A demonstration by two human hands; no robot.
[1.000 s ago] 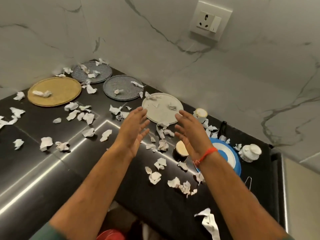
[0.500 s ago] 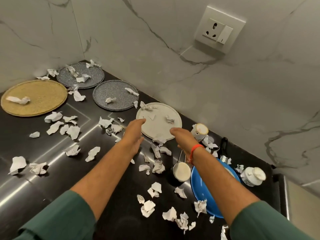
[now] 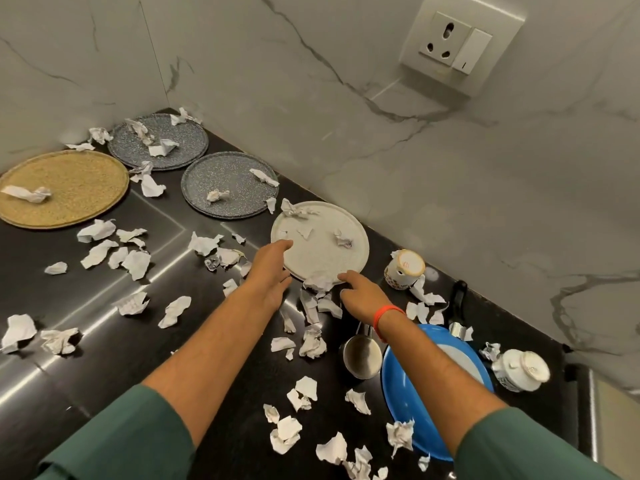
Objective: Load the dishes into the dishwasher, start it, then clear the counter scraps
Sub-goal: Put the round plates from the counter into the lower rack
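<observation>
Leftmost on the black polished worktop [image 3: 104,341] lies a round woven straw-coloured mat [image 3: 69,188], with two speckled grey round plates [image 3: 159,140] and [image 3: 228,188] beside it toward the marble wall. Torn white paper scraps [image 3: 135,263] are scattered across the whole surface and on the plates. Near the middle, the left hand [image 3: 270,268] reaches with relaxed, straight fingers touching the left rim of a round off-white plate [image 3: 322,251], gripping nothing. The right hand [image 3: 360,296] has its fingers loosely extended at the plate's near edge, on the scraps there. Further right lie a tipped patterned white cup [image 3: 403,270], a small steel measuring cup [image 3: 362,355], a blue round plate [image 3: 401,403] under the right forearm, and another toppled white cup [image 3: 519,370].
</observation>
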